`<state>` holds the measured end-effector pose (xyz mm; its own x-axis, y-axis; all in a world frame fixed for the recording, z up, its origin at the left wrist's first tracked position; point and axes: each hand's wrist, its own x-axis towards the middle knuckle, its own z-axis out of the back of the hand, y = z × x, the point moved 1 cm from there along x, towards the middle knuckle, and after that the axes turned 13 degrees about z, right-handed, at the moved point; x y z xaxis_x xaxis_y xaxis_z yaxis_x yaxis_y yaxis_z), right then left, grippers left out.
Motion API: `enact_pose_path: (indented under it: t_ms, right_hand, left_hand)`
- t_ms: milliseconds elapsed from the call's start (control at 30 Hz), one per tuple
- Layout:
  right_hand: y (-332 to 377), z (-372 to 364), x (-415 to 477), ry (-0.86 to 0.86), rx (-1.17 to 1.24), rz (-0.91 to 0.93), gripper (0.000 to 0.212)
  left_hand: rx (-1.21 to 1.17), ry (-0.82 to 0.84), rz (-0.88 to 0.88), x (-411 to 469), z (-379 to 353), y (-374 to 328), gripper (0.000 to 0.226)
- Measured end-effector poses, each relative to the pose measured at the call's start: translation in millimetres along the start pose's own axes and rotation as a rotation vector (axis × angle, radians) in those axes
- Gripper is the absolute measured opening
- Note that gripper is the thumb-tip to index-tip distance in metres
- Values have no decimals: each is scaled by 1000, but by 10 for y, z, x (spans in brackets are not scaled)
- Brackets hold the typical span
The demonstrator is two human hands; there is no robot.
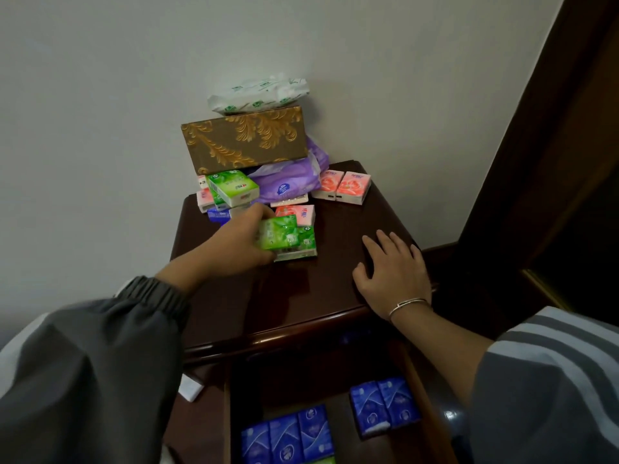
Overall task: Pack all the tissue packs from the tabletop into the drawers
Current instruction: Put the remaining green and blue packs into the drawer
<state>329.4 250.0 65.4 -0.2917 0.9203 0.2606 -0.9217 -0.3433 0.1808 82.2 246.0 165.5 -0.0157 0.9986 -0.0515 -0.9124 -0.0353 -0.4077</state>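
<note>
**Head view: a leaning pile above the reach**

The left hand [246, 237] closed around a green tissue pack [279, 234] at the tabletop's [301, 296] centre. The right hand [392, 269] lay flat and empty at 3 o'clock. At 12 o'clock, a gold-patterned tissue box [244, 139] sat tilted on loose packs; brushing those might have toppled it. Below, blue packs [288, 437] lay in the open drawer [338, 413].

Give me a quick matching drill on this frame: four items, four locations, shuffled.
Items:
1. blue packs
2. gold-patterned box
3. green pack
4. right hand

Places:
A. gripped by the left hand
B. flat on the bare tabletop
C. in the open drawer
D. on top of the pile by the wall

Pairs: 1-C, 2-D, 3-A, 4-B
</note>
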Motion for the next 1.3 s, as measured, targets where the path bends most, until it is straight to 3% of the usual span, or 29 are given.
enact_pose_path:
  t_ms: [167, 267, 433, 533, 800, 1100, 1300]
  right_hand:
    - [-12, 14, -18, -11, 21, -1, 61]
    - [-14, 7, -31, -7, 33, 2, 61]
    - [8, 11, -18, -15, 48, 4, 62]
    - [16, 9, -12, -19, 45, 5, 61]
    - [28, 31, -6, -17, 44, 10, 59]
    - [57, 72, 2, 4, -8, -4, 57]
    - [96, 129, -30, -46, -31, 44, 49]
  left_hand:
    - [147, 39, 36, 158, -346, -183, 64]
    - [194, -68, 23, 138, -450, -129, 65]
    - [90, -39, 112, 21, -493, -6, 70]
    - [75, -54, 145, -83, -545, 5, 62]
    - [-31, -230, 273, -444, -576, 176, 49]
    - [-138, -613, 567, -716, -548, 608, 44]
    - [-165, -674, 598, -694, -584, 619, 45]
